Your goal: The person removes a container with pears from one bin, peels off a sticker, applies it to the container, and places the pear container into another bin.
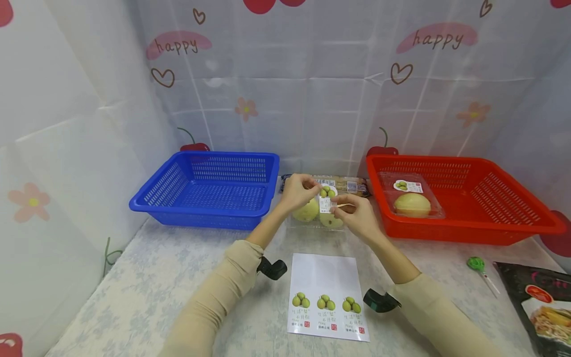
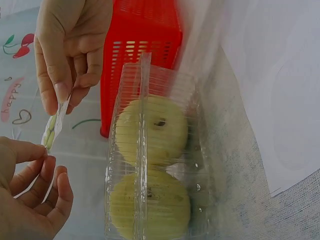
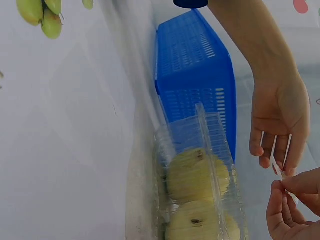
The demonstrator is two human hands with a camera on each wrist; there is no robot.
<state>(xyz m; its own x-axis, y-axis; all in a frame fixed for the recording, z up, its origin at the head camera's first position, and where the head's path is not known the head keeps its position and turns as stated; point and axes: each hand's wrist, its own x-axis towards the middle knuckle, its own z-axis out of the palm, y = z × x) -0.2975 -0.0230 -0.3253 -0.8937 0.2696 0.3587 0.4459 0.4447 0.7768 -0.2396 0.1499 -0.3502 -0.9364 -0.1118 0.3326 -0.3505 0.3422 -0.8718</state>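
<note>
A: Starting left. The blue basket (image 1: 209, 186) sits off to the outer side of our left hand (image 1: 298, 191). That hand pinches the top edge of a pear label sticker (image 1: 326, 197), fingers curled on it.

B: Agreed. Our right hand (image 1: 356, 216) pinches the sticker's lower end, so the sticker is stretched between the two hands, just above the clear clamshell of pears (image 2: 150, 175). It has not yet touched the lid.

A: We judge this to be the labelling step. The next move calls for lowering the sticker flat onto the lid and pressing it down smooth.

B: Nearer us than the hands lies the sticker sheet (image 1: 327, 297) on the surface (image 1: 156, 277). Beyond our right hand, the red basket (image 1: 464, 198) holds one labelled pack (image 1: 412, 201).
</note>
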